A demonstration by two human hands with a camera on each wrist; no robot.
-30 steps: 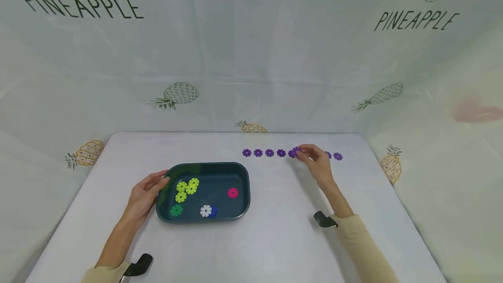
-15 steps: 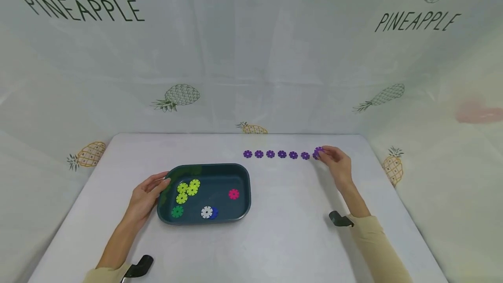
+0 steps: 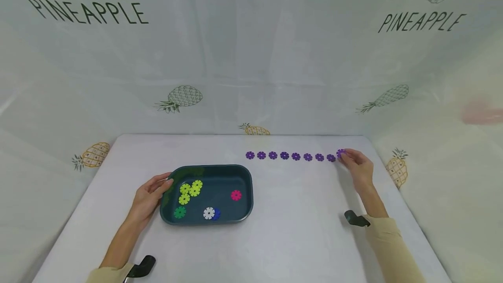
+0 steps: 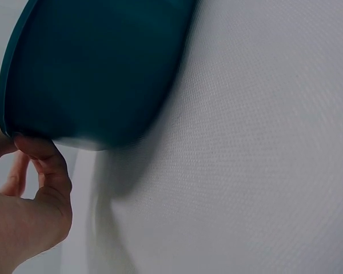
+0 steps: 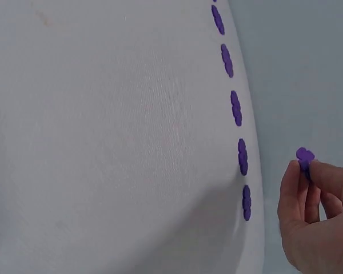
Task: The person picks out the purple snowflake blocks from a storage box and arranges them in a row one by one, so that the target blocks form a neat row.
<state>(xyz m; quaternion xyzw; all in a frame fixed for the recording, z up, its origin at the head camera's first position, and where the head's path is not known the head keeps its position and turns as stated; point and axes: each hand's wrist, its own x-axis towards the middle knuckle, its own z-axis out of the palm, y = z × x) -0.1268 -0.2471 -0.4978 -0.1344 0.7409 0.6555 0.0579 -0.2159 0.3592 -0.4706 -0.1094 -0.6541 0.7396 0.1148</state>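
Observation:
My right hand pinches a purple snowflake disc between thumb and fingers, at the right end of a row of purple snowflake discs. In the right wrist view the pinched disc shows at the fingertips, raised to the side of the row. My left hand grips the left rim of a dark teal tray, thumb at the rim. The left wrist view shows these fingers at the tray's corner.
Several yellow discs lie in the tray, with a green disc, a pink disc and a white disc partly over a blue disc. Patterned curtains stand behind the white table.
My right hand has moved rightward along the row with the pinched disc, uncovering the row's discs behind it. My left hand keeps its hold on the tray, which stays in place.

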